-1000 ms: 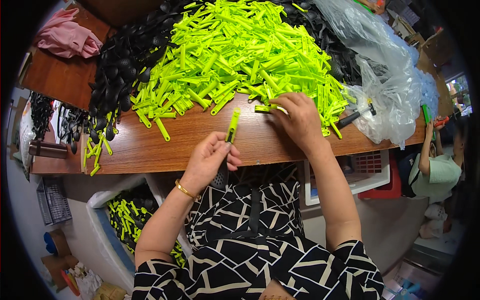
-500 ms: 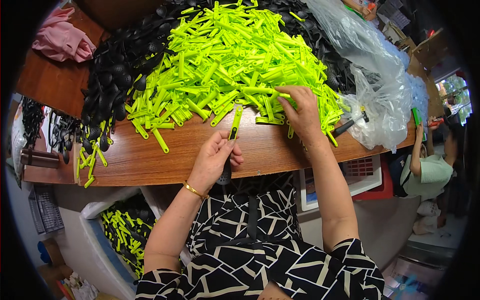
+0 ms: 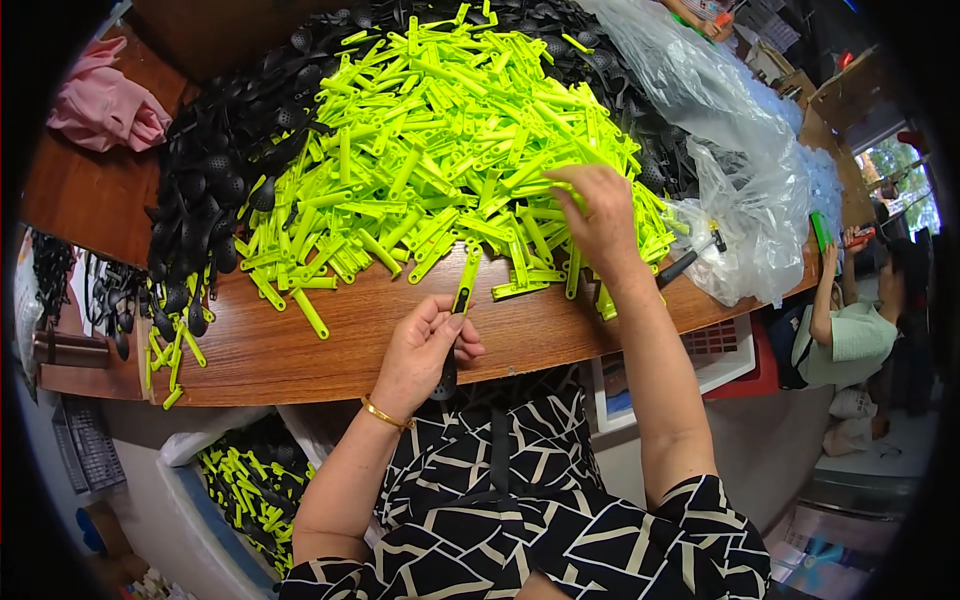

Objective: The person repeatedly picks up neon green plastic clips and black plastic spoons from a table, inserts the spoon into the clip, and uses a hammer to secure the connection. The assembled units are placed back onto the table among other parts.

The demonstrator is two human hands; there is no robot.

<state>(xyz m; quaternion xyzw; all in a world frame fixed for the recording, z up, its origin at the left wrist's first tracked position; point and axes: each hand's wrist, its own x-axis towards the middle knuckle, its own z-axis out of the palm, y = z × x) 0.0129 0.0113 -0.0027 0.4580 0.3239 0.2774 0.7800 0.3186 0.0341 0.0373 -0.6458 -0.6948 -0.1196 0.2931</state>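
My left hand point(image 3: 428, 345) is closed around a small black perforated spoon point(image 3: 443, 381), its head pointing down toward my lap. A bright yellow-green handle piece point(image 3: 469, 268) sits over the spoon's upper end and points away from me. Beyond it rises a large heap of loose yellow-green handle pieces point(image 3: 430, 150). Over the heap's right front side is my right hand point(image 3: 603, 217), its thumb and forefinger apart, with nothing visibly held between them. Its other fingers are partly hidden.
Black perforated spoons point(image 3: 215, 175) lie behind and left of the heap. At right are a hammer point(image 3: 690, 262) and clear plastic sheeting point(image 3: 735, 215). A lined bin point(image 3: 190, 490) of green-handled pieces stands below left, a white crate point(image 3: 735, 370) below right. Another person point(image 3: 850, 345) works far right.
My right hand's thumb and forefinger have moved apart, away from the handle piece they were touching. My left hand keeps its hold on the spoon. The whole view has shifted slightly.
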